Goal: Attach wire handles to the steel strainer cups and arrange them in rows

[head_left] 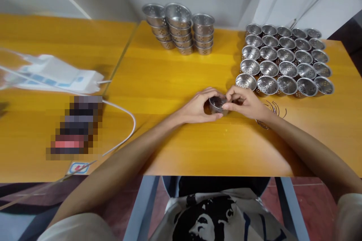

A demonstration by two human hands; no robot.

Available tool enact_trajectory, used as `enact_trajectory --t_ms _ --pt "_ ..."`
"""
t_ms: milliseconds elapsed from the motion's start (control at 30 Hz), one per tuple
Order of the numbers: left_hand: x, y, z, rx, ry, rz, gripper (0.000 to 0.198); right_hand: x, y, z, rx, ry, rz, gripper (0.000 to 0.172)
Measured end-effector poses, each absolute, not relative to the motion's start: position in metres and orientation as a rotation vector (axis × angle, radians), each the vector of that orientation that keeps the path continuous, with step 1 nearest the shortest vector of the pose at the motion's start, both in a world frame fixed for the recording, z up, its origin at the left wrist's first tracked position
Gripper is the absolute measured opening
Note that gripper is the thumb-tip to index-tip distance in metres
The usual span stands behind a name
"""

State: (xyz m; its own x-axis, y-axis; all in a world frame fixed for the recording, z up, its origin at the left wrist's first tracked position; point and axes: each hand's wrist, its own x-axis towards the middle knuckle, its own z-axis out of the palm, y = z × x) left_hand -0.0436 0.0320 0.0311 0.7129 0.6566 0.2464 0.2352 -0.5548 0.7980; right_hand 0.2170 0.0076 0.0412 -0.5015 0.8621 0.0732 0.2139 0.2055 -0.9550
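Observation:
A small perforated metal cup (218,110) stands on the table in front of me, its mouth facing up. My left hand (199,107) is curved round its left side, thumb at the near wall and fingers at the far side. At the cup's right rim my right hand (244,102) is closed in a pinch, its thumb touching the rim. Whatever lies between those fingertips is too small and hidden to make out. Several thin curved metal wires (275,110) lie beside and partly under my right forearm.
Rows of perforated metal cups (287,69) fill the back right of the yellow table (175,147). Stacks of such cups (181,30) stand at the back middle. On the left lie a white power strip (65,75), a white cable (132,120) and a pixelated object (76,124).

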Motion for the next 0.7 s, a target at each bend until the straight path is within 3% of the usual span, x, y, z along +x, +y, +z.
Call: enact_trajectory --t_ms 700 --pt "-0.039 0.03 0.026 2.196 0.685 0.733 0.036 0.202 -0.001 0.048 -0.976 -1.542 1.529 0.064"
